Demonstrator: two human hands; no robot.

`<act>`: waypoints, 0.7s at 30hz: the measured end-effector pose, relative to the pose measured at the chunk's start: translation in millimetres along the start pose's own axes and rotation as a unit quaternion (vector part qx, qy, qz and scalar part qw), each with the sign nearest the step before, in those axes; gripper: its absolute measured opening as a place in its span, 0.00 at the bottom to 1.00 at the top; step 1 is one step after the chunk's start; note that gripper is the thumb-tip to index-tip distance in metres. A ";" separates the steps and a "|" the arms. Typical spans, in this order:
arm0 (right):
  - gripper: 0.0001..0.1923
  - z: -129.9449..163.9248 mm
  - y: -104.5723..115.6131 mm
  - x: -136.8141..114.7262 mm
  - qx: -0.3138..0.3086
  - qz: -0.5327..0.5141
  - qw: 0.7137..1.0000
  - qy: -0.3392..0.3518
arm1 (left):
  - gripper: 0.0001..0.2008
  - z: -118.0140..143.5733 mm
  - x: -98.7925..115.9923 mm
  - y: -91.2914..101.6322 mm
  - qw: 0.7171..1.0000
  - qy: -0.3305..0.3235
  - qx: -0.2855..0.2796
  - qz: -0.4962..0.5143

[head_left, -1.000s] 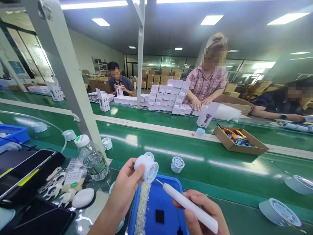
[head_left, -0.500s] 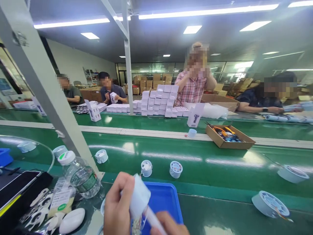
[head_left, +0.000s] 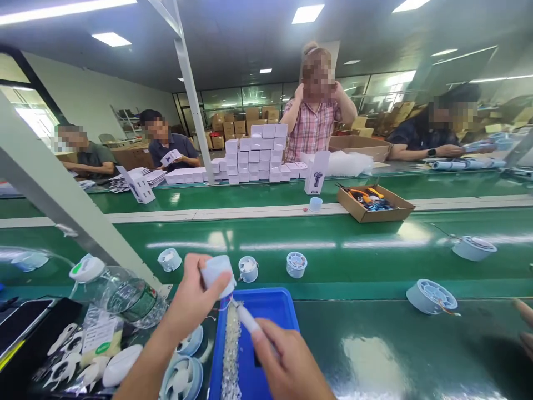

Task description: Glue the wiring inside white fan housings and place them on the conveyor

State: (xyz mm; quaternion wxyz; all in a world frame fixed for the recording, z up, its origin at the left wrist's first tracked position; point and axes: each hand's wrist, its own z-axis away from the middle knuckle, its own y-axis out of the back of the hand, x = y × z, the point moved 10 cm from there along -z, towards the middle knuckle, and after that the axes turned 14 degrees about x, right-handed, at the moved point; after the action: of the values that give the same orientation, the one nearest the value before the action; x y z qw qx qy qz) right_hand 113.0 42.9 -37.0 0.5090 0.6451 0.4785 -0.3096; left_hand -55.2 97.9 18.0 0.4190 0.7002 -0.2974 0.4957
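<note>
Pale blue housing [head_left: 215, 272], one piece, held in the air above the far left corner of a blue tray [head_left: 288, 316]; left hand [head_left: 194, 291] closed round it, thumb laid along its side, other fingers largely hidden; white-handled tool [head_left: 247, 319], one, gripped in the right hand [head_left: 285, 355], its far end slanting up to the housing's lower edge; a second ago a gap shows between tool tip and housing, whose hollow end faces right; now that end is turned downward and the gap no longer shows, though blur leaves actual contact impossible to tell; in judgement, the change marks a passage from lining up to working at the lower end, with no sign that this piece is finished; thin wire [head_left: 225, 305], at the same end, blurred; clear small parts [head_left: 231, 355], heaped along the tray's left side; round pale blue units [head_left: 296, 264], several, standing on the green belt [head_left: 353, 269] beyond, apart from the tool; another person's fingers [head_left: 526, 313], newly in view at the right edge, well apart from the work, holding nothing that shows.
</note>
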 end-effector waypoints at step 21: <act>0.10 5.5 -10.7 47.2 0.021 -0.093 0.995 0.003 | 0.05 -41.2 18.9 -67.3 0.972 -0.189 -0.068 -0.126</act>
State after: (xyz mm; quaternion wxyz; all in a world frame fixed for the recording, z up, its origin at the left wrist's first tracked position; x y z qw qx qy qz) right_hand 120.0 52.2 -84.3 0.4631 0.6090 0.5313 -0.3638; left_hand -11.3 166.0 22.7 0.4607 0.7828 -0.3135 0.2768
